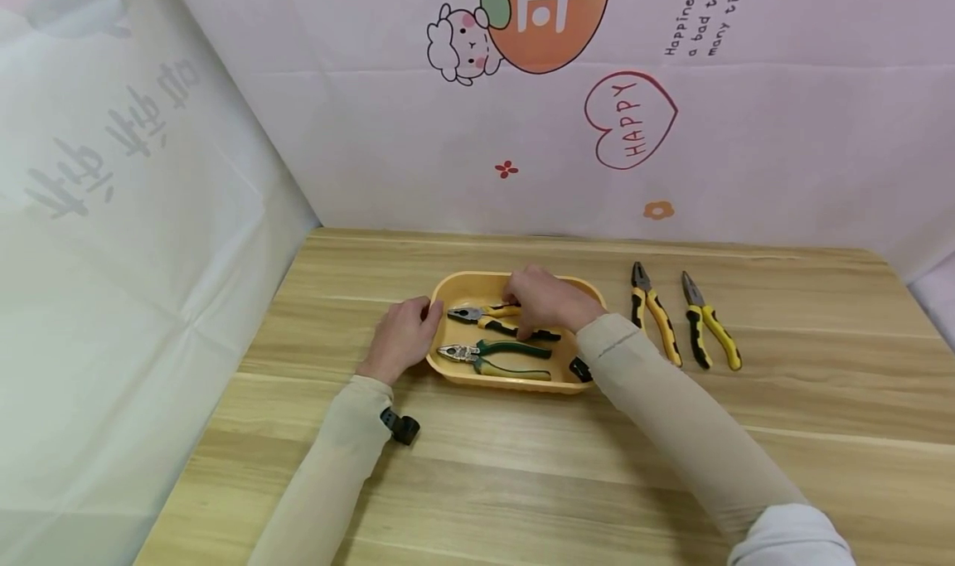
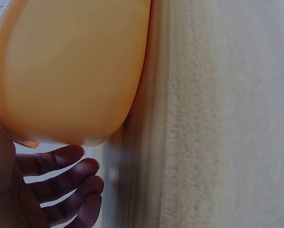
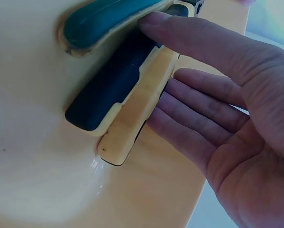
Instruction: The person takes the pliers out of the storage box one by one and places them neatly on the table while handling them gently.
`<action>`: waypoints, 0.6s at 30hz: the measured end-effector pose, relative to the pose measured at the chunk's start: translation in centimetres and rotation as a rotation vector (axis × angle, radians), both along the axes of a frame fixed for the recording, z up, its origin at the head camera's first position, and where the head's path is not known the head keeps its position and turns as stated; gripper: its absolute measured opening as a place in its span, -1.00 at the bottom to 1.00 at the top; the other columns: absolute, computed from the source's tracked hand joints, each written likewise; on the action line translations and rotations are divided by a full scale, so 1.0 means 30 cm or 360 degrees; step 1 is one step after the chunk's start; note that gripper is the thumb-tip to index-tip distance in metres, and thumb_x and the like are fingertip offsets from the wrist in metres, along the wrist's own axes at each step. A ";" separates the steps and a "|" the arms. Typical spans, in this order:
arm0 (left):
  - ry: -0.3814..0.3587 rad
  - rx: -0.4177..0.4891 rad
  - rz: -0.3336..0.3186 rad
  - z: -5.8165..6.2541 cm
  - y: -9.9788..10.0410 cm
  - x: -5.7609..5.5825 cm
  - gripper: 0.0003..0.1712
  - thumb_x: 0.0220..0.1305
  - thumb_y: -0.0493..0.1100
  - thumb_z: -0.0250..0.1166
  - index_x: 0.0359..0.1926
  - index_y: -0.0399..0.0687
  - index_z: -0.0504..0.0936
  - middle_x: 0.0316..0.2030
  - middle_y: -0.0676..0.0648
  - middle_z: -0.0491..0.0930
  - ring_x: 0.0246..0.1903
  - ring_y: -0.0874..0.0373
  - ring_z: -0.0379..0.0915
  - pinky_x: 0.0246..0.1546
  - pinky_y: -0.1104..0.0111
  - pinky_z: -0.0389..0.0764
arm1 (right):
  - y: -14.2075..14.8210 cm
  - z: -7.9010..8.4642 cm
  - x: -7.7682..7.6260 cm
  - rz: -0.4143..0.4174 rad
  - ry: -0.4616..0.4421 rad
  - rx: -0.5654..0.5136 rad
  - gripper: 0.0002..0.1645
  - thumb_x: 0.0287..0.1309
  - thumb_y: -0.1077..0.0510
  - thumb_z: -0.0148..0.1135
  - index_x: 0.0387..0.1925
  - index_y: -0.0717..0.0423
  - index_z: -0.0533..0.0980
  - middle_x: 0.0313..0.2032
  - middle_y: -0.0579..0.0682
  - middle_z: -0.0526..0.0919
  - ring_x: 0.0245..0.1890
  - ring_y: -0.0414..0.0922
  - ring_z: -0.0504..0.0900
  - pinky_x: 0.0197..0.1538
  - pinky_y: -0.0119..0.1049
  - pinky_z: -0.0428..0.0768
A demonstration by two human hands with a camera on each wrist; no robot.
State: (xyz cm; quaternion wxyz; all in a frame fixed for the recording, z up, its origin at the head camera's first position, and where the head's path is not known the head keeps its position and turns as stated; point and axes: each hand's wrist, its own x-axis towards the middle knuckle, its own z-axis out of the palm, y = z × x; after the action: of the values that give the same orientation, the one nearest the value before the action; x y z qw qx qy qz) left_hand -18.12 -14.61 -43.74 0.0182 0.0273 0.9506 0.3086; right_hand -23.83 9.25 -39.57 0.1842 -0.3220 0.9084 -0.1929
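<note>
My left hand holds the left end of an orange plastic tray, thumb at the rim and fingers against the outer wall. Inside the tray, my right hand grips the handles of yellow-and-black pliers. In the right wrist view the thumb lies on the black side and the other fingers on the yellow side. The hand hides part of the handles in the head view. Nearer the tray's front lie pliers with green and yellowish handles, jaws pointing left.
Right of the tray, yellow-and-black pliers and yellow-and-black long-nose pliers lie side by side on the wooden table. A printed white sheet hangs behind the table, and another covers the left side.
</note>
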 end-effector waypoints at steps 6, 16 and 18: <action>0.0000 -0.0006 0.0000 0.002 0.001 0.001 -0.49 0.62 0.11 -0.09 -0.43 -0.06 0.49 -0.56 -0.07 0.46 -0.58 0.08 0.41 -0.54 0.27 0.41 | 0.000 0.005 0.004 -0.0004 0.0000 0.0061 -0.73 -0.10 0.30 0.63 -0.35 0.19 0.66 -0.50 -0.06 0.35 -0.27 -0.03 0.26 -0.29 -0.17 0.28; 0.0013 0.0006 0.0002 -0.001 0.001 0.000 -0.49 0.62 0.10 -0.08 -0.46 -0.06 0.47 -0.58 -0.06 0.44 -0.60 0.08 0.38 -0.56 0.27 0.38 | 0.002 -0.004 -0.001 0.0020 -0.0019 0.0032 -0.76 -0.08 0.32 0.61 -0.39 0.20 0.65 -0.54 -0.11 0.25 -0.39 -0.08 0.25 -0.35 -0.22 0.26; 0.0020 -0.0001 0.0003 -0.001 0.002 -0.001 -0.49 0.61 0.10 -0.07 -0.47 -0.06 0.46 -0.58 -0.06 0.44 -0.60 0.08 0.38 -0.56 0.27 0.38 | 0.003 -0.007 -0.002 0.0028 -0.0036 0.0030 -0.77 -0.07 0.33 0.60 -0.38 0.18 0.65 -0.55 -0.10 0.26 -0.43 -0.11 0.23 -0.40 -0.25 0.27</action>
State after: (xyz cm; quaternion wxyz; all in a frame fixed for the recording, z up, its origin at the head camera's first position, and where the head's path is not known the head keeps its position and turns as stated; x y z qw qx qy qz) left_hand -18.14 -14.55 -43.77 0.0119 0.0284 0.9508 0.3083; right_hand -23.89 9.32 -39.77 0.1993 -0.3259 0.9052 -0.1863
